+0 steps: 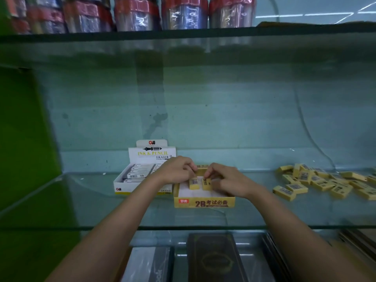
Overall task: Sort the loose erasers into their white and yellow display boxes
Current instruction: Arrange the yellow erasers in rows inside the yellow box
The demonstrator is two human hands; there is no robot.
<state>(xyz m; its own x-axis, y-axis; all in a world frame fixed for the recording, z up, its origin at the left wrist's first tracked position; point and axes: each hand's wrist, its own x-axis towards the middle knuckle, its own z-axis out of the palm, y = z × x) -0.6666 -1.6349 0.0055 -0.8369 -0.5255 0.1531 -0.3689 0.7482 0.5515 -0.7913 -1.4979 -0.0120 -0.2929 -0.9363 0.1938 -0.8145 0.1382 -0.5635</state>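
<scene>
The white box [140, 176] stands at left, partly hidden by the left hand [176, 170], which pinches one yellow eraser [193, 183] inside the yellow box [204, 202]. The right hand [227, 181] pinches a second eraser [206, 183] beside it. Loose erasers [317, 182] lie at right, cut off by the edge.

Yellow box [204, 202]: open, two yellow erasers [194, 183] on edge inside, at the fingertips. White box [140, 176]: filled, left of fingers. Loose pile [317, 181]: well right.
</scene>
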